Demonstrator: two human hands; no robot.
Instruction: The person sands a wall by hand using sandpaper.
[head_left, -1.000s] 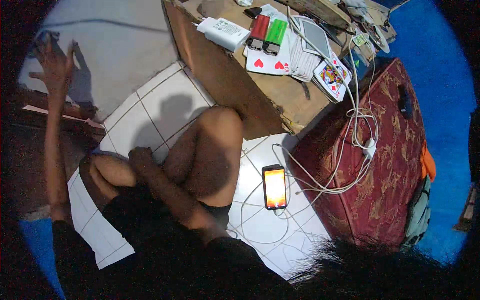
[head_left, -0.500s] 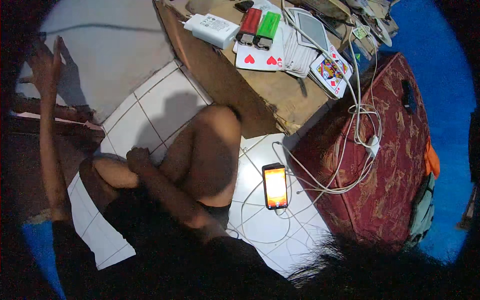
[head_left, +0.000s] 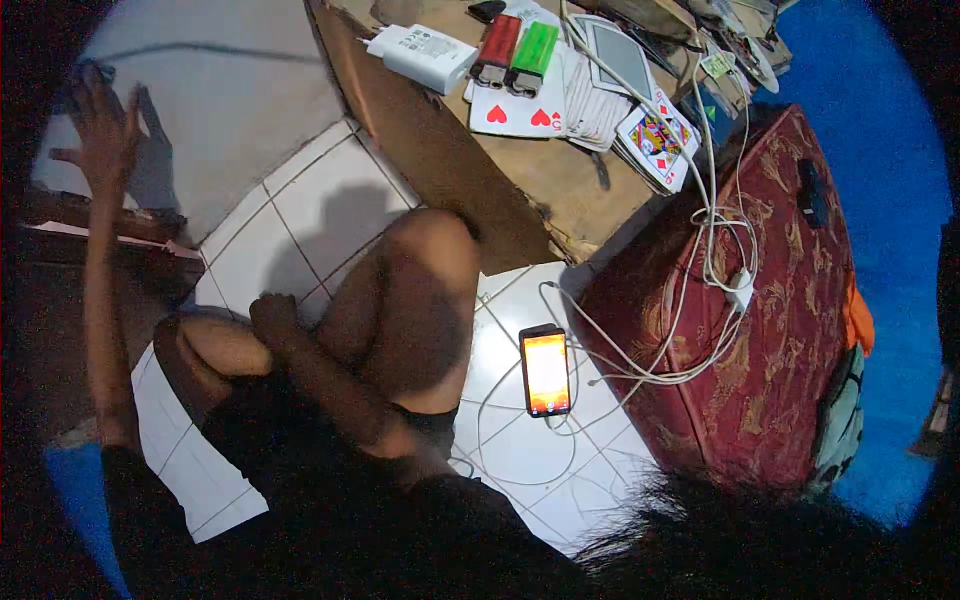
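My left hand point(head_left: 103, 138) is raised at the far left with its fingers spread, in front of a pale wall point(head_left: 235, 95) that carries its shadow. It holds nothing I can see; whether it touches the wall, I cannot tell. Curled into a dark fist, my right hand point(head_left: 274, 318) rests low beside my bent legs point(head_left: 415, 300), and nothing shows in it. Right of my knee, a lit phone point(head_left: 546, 372) lies on the white tiles with a cable at its lower end.
A worn wooden board point(head_left: 535, 165) bears playing cards point(head_left: 515, 112), a red lighter point(head_left: 497, 45), a green lighter point(head_left: 534, 58) and a white charger point(head_left: 425, 57). White cables point(head_left: 690, 375) trail over a patterned red cushion point(head_left: 745, 330). A dark wooden edge point(head_left: 110, 260) runs below my left hand.
My left hand has shifted slightly right, and its fingers have spread wider. My right hand stays in place.
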